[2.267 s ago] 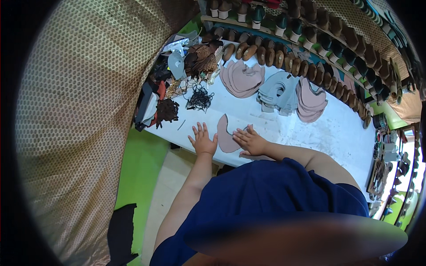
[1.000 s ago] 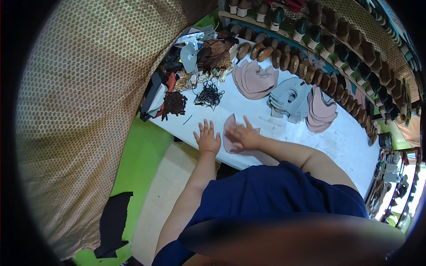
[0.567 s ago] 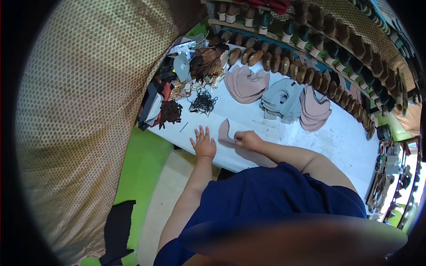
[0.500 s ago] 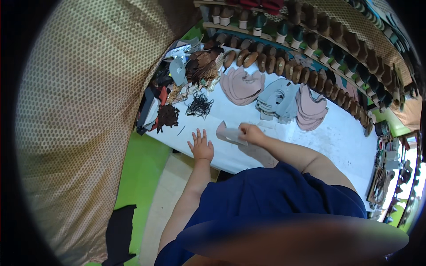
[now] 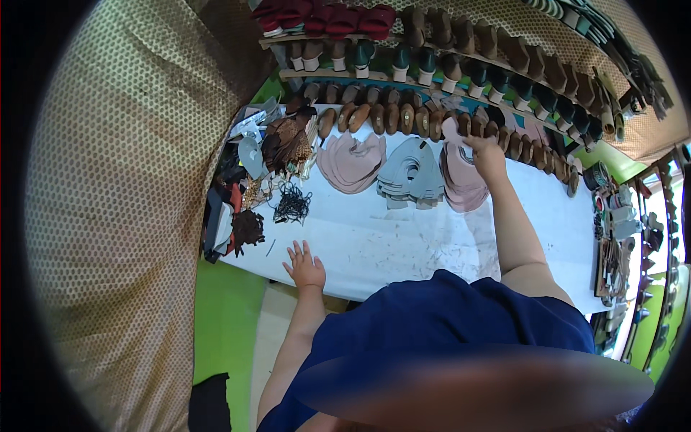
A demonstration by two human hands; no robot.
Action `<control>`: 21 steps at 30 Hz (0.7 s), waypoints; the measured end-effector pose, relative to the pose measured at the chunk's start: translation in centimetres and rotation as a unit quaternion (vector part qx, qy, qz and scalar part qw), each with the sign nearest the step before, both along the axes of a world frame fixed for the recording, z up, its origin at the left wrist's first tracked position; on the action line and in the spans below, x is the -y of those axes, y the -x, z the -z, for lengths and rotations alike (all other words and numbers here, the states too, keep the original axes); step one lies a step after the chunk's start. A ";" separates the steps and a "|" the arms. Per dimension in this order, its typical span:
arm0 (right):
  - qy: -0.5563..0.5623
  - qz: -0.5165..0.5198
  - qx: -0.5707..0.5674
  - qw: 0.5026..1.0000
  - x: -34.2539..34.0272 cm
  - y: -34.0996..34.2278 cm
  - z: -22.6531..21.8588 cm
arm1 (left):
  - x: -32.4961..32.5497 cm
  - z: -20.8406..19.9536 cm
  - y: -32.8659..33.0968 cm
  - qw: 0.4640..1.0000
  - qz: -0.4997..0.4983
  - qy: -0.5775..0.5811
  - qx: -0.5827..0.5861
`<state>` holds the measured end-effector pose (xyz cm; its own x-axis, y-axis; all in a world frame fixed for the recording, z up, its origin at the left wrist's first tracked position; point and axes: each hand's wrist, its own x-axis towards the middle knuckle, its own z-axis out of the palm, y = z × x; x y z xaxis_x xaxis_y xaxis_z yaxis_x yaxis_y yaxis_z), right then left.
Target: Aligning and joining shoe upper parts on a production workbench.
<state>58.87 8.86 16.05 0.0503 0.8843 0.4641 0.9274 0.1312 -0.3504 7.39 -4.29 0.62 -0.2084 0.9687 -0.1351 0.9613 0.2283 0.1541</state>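
My right hand reaches across to the far side of the white table. Its fingers pinch a pale pink cut shoe piece at the top of the right-hand stack of pink pieces. Beside that stack lies a pile of grey curved pieces, and left of it a second pink stack. My left hand rests on the table's near edge, fingers spread, holding nothing. A thin dark strip lies a little left of it.
A tangle of black cords, dark brown scraps and brown material crowd the table's left end. Brown shoe lasts line the back edge, below shelves of shoes. A patterned curtain hangs at left.
My right hand has moved from the near middle of the table to the far right stack, carrying the piece. My left hand stays spread at the near edge. The view has shifted.
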 end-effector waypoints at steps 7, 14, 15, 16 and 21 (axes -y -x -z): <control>0.124 0.046 0.146 0.980 4.8 -0.9 11.6 | 0.1 -0.2 0.0 1.000 -0.007 0.012 0.000; 0.010 -0.002 -0.018 1.000 -1.3 6.5 12.0 | -0.1 0.4 0.3 1.000 -0.005 -0.008 0.005; 0.035 -0.036 -0.027 0.998 -2.7 8.0 12.1 | -0.2 0.4 0.3 1.000 -0.001 -0.006 0.005; 0.060 -0.071 -0.035 0.995 -3.8 10.2 11.7 | -0.2 0.5 0.4 1.000 0.001 -0.005 0.005; 0.136 -0.202 0.057 0.968 -7.3 19.5 11.0 | 0.0 0.1 0.4 1.000 -0.002 0.010 0.009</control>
<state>39.40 16.18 5.04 -0.3638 0.9110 0.1941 0.8537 0.4094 -0.3218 7.03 -4.31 0.51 -0.2105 0.9646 -0.1586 0.9574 0.2362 0.1663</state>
